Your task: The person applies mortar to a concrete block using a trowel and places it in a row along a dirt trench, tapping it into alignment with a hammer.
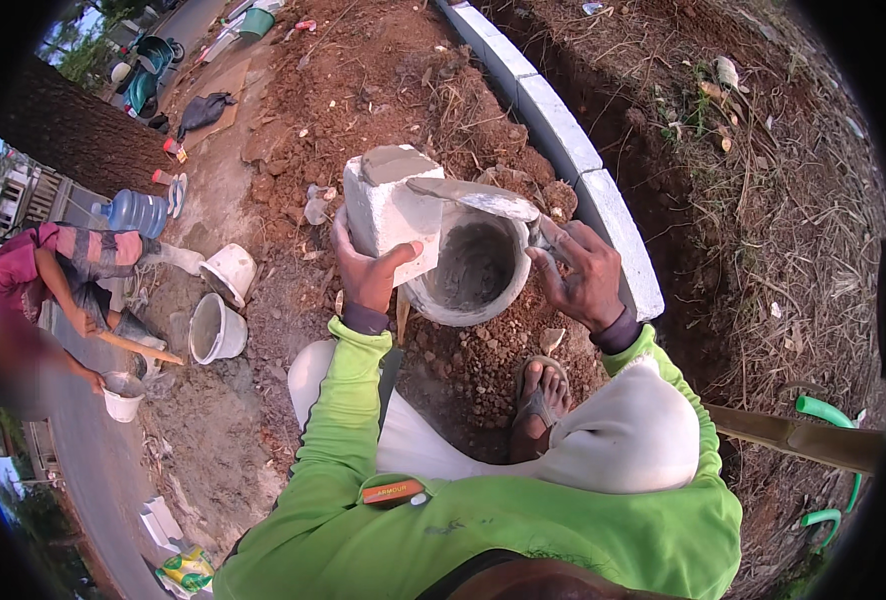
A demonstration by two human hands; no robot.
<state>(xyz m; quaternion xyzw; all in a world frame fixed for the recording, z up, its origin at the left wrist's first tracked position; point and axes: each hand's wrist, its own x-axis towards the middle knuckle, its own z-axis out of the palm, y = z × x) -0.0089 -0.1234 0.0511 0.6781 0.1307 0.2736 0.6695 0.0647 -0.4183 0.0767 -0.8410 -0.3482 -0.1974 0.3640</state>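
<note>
My left hand (pixel 368 270) is closed round a white block (pixel 393 225) with grey mortar on its top face. My right hand (pixel 578 270) grips a trowel, whose flat blade (pixel 473 197) lies across to the block's top right edge. Beneath the block and blade, a white bucket (pixel 426 300) holds wet grey mortar on the reddish soil, between my hands and just above my sandalled foot (pixel 543 395). The trowel's handle is mostly hidden by my fingers.
A row of pale kerb blocks (pixel 613 230) edges a trench on the right. At left a crouching co-worker (pixel 93 260) holds a wooden handle and bucket (pixel 123 400), near two more buckets (pixel 218 330), a water jug (pixel 128 212) and a tree. Green hoses (pixel 818 410) lie at far right.
</note>
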